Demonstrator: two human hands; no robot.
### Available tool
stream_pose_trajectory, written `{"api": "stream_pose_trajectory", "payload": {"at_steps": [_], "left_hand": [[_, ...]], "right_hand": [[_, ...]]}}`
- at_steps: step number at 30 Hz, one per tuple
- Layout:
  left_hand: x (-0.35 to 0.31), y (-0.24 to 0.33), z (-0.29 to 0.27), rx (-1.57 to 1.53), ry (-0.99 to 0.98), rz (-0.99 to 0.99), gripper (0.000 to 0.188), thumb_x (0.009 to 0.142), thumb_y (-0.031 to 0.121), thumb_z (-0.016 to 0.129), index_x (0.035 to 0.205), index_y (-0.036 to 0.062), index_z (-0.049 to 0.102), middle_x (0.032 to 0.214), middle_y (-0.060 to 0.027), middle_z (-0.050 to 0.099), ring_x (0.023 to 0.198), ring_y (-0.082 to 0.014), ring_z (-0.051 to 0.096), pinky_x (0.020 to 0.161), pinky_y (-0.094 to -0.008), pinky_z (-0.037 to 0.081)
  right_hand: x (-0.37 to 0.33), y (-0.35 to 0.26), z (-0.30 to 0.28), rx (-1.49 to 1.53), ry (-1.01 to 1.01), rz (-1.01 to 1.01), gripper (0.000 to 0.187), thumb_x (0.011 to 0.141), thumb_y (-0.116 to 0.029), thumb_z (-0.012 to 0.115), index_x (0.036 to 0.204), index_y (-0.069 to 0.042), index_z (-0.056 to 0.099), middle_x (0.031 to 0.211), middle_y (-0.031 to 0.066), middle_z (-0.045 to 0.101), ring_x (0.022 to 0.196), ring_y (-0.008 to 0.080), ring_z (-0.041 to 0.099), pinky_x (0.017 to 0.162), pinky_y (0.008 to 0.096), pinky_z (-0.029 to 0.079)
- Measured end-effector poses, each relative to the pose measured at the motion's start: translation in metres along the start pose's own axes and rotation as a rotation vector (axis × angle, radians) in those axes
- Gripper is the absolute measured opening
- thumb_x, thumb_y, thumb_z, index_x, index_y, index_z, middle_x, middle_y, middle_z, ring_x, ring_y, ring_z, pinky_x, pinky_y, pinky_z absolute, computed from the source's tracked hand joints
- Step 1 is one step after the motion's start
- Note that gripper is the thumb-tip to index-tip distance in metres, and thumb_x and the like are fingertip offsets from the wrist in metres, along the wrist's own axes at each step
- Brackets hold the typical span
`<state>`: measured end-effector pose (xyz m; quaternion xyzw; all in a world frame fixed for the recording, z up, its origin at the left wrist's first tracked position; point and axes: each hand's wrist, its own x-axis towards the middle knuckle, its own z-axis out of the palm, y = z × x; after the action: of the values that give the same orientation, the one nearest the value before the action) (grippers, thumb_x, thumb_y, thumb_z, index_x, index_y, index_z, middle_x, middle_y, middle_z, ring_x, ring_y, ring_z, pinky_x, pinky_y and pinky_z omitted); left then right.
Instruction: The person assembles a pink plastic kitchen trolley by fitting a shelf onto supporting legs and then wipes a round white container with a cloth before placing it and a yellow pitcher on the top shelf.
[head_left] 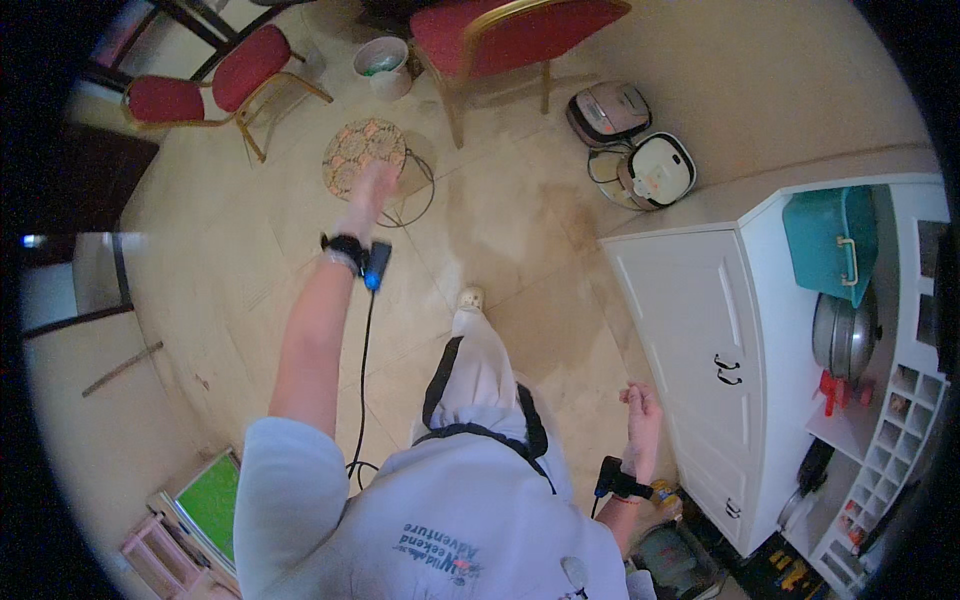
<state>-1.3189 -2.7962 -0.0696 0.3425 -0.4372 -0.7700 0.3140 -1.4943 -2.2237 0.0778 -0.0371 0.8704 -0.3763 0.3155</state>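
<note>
the left hand [368, 192] stretches out ahead at arm's length, blurred, its fingers reaching onto the near edge of a round patterned stool [364, 155] with thin wire legs. whether the fingers are gripping the rim or only laid against it cannot be told through the blur. a black wrist strap [345, 247] circles the left wrist, with a small dark device [377, 265] showing a blue light just beside it and a black cable [362, 370] hanging down from it toward the body.

the right hand [640, 402] hangs low near the hip, empty, fingers loosely curled and touching nothing; a black strap with a small box [612, 478] sits on that wrist. it hovers just beside a white cupboard [690, 320] with two dark handles.

the stool stands on the tan tiled floor [500, 230], ahead of the person's light trouser leg and shoe [470, 298]. beyond it are a pale bucket [384, 66] and two red padded chairs with gold frames, one on the left [215, 85] and one at the top [510, 35]. two rice cookers [635, 145] sit on the floor near the wall, well apart from the stool. to the right, open shelves hold a teal box [830, 240] and a steel pot [845, 335]. a green-topped board [212, 500] lies at the lower left.
</note>
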Motion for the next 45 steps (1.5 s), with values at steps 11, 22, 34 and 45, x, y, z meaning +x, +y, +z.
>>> {"api": "stream_pose_trajectory", "payload": {"at_steps": [11,22,34,45], "left_hand": [[-0.125,-0.152,0.097,0.375,-0.174,-0.688,0.028,0.086,0.028,0.055,0.105,0.0074,0.056,0.090,-0.0050,0.064,0.079,-0.0131,0.061,0.071,-0.0264,0.048],[-0.137,-0.326,0.270,0.711,-0.771,-0.458,0.024,0.088,0.027,0.051,0.087,0.0040,0.057,0.074,-0.0020,0.059,0.064,-0.0091,0.051,0.059,-0.0243,0.042],[-0.127,-0.502,0.446,1.031,-1.445,-0.525,0.021,0.087,0.025,0.054,0.086,0.0039,0.055,0.073,-0.0071,0.063,0.059,-0.0120,0.056,0.052,-0.0247,0.044],[-0.247,-0.735,0.620,1.446,-2.032,-0.420,0.017,0.084,0.020,0.050,0.083,0.0038,0.056,0.063,-0.0080,0.061,0.050,-0.0148,0.057,0.045,-0.0269,0.044]], "right_hand": [[-0.030,0.042,-0.006,0.110,0.127,0.093,0.028,0.091,-0.020,0.048,0.107,0.002,0.057,0.088,0.0069,0.061,0.086,0.0148,0.055,0.081,0.0271,0.042],[-0.053,0.250,-0.024,0.284,0.605,0.178,0.024,0.088,-0.017,0.051,0.105,-0.003,0.059,0.090,0.0139,0.065,0.085,0.0209,0.062,0.075,0.0308,0.047],[-0.088,0.380,0.047,0.353,1.175,0.605,0.022,0.086,-0.020,0.053,0.098,-0.003,0.062,0.089,0.0158,0.065,0.084,0.0265,0.063,0.074,0.0329,0.048],[-0.058,0.474,0.306,1.143,1.523,1.463,0.025,0.083,-0.022,0.056,0.076,0.002,0.059,0.059,0.0108,0.056,0.055,0.0182,0.055,0.050,0.0318,0.043]]}}
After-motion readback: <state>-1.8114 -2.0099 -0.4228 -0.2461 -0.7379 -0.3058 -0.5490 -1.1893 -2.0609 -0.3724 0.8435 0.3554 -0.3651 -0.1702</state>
